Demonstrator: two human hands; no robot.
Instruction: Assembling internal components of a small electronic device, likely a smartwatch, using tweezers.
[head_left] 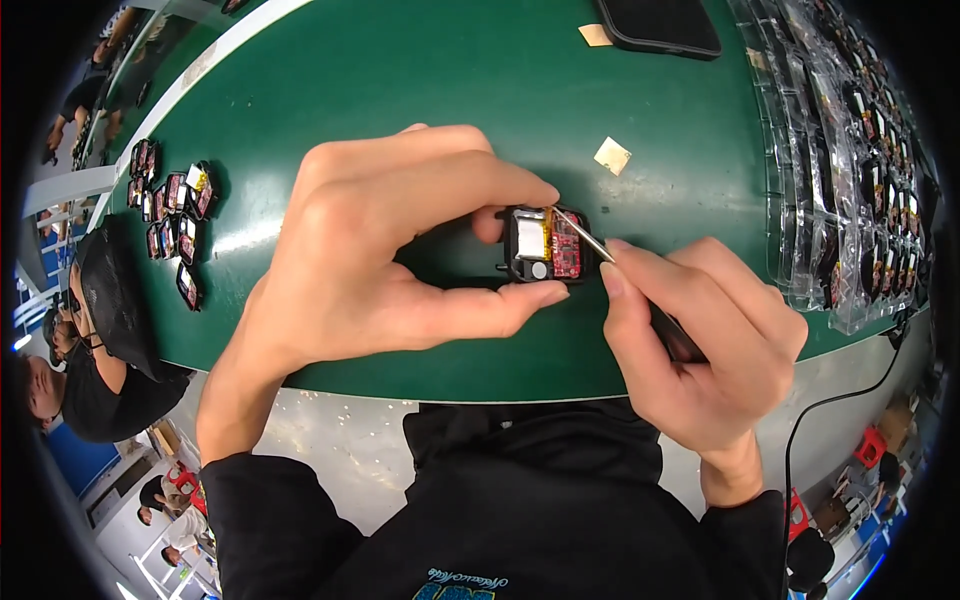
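Note:
My left hand (390,240) grips a small black device housing (518,268) between thumb and fingers, just above the green table (400,90). Inside the open housing lie a silver battery cell (531,238) with yellow tape along its edge and a red circuit board (568,258). Closed round a pair of metal tweezers (592,242), my right hand (700,340) comes in from the right. The slim tip of the tweezers touches or hovers at the upper part of the board, near the yellow tape; which of the two I cannot tell.
Several similar open housings (178,205) lie grouped at the left. Stacked clear plastic trays (820,170) filled with such units stand at the right. A small cream paper square (612,156) and a black flat case (662,25) lie farther back. A person (110,370) sits at the left.

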